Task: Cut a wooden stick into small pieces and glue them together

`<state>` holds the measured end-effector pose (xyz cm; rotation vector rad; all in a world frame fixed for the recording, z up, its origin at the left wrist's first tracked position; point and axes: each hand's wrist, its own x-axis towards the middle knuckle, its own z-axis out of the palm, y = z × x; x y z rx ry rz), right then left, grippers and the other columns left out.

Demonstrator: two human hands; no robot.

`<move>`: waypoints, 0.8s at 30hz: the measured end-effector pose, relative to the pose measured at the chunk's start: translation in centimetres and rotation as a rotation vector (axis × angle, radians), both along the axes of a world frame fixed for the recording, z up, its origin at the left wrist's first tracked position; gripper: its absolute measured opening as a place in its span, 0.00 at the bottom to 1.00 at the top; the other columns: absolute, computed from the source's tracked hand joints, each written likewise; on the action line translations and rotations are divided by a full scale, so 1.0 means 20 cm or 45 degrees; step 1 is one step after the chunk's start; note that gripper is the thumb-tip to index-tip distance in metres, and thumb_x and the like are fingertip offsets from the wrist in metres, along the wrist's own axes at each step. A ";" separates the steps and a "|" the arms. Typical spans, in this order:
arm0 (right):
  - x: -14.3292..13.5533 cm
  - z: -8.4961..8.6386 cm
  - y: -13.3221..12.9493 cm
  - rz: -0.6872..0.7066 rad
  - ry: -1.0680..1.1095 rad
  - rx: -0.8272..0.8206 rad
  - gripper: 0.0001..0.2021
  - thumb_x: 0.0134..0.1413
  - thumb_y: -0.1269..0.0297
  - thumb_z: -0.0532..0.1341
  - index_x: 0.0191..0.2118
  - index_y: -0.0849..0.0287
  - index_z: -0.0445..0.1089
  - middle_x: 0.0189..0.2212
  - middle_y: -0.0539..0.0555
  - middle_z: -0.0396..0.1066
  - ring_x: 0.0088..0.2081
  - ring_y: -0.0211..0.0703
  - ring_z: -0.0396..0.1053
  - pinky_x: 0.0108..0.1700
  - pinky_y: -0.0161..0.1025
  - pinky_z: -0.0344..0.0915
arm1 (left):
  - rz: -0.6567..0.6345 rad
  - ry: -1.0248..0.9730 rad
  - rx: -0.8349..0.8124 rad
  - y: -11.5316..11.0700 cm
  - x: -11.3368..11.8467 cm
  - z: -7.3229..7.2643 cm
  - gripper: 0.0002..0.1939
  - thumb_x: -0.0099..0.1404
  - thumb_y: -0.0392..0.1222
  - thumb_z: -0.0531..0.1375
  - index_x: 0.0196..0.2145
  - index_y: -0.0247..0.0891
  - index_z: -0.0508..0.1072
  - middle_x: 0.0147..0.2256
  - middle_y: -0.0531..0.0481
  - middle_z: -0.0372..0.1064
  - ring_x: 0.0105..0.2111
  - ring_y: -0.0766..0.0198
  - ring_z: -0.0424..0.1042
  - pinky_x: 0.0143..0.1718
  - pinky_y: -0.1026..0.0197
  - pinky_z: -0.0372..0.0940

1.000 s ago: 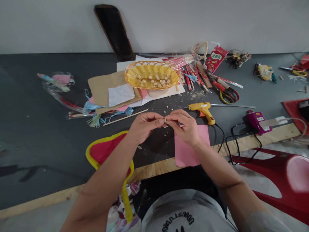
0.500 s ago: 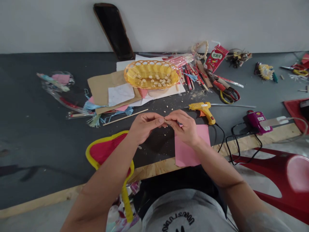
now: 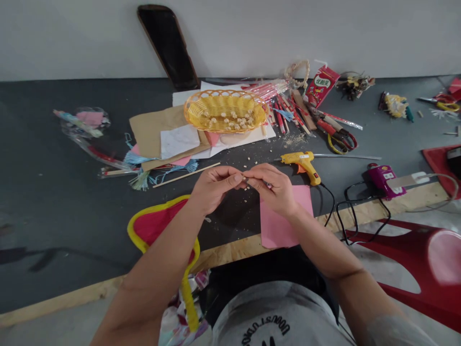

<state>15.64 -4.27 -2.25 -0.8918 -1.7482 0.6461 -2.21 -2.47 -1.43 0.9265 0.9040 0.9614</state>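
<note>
My left hand (image 3: 216, 189) and my right hand (image 3: 274, 190) meet fingertip to fingertip above the dark table. Both are pinched closed around something too small to make out. Under my right wrist lies a pink sheet (image 3: 266, 225). Beyond the hands, a yellow woven basket (image 3: 201, 111) holds small pale pieces (image 3: 234, 124). Similar crumbs are scattered on the table around my fingers. A yellow glue gun (image 3: 307, 166) lies to the right of my right hand, and a thin wooden stick (image 3: 187, 174) is left of my left hand.
Pliers (image 3: 331, 129), red sticks (image 3: 280, 119) and a red drink carton (image 3: 321, 85) stand or lie at the back right. A black phone (image 3: 169, 45) leans on the wall. A purple plug box (image 3: 387, 181) with black cable is at right; a red and yellow fabric piece (image 3: 154, 226) is under my left forearm.
The hands stay together in almost the same place, with only a slight shift of the fingertips. The whole view has moved very slightly.
</note>
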 end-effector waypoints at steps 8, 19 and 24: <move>0.01 0.00 0.01 0.007 -0.046 0.028 0.07 0.63 0.68 0.62 0.44 0.54 0.77 0.38 0.53 0.77 0.42 0.40 0.74 0.44 0.39 0.73 | -0.042 0.020 -0.002 0.00 -0.01 -0.01 0.18 0.46 0.53 0.75 0.25 0.35 0.81 0.23 0.48 0.75 0.25 0.68 0.71 0.30 0.65 0.65; 0.00 0.01 0.00 -0.090 -0.090 0.096 0.03 0.62 0.68 0.63 0.39 0.55 0.75 0.34 0.52 0.76 0.38 0.39 0.74 0.40 0.37 0.73 | -0.010 -0.021 -0.011 -0.01 0.01 -0.01 0.15 0.46 0.48 0.76 0.27 0.36 0.82 0.25 0.48 0.77 0.26 0.68 0.71 0.31 0.66 0.65; 0.00 0.00 0.00 -0.067 -0.069 0.107 0.06 0.63 0.72 0.60 0.39 0.55 0.74 0.35 0.52 0.75 0.38 0.39 0.73 0.41 0.37 0.72 | -0.023 -0.001 -0.008 -0.01 0.00 0.00 0.15 0.47 0.50 0.76 0.27 0.37 0.82 0.24 0.49 0.77 0.26 0.68 0.71 0.31 0.66 0.65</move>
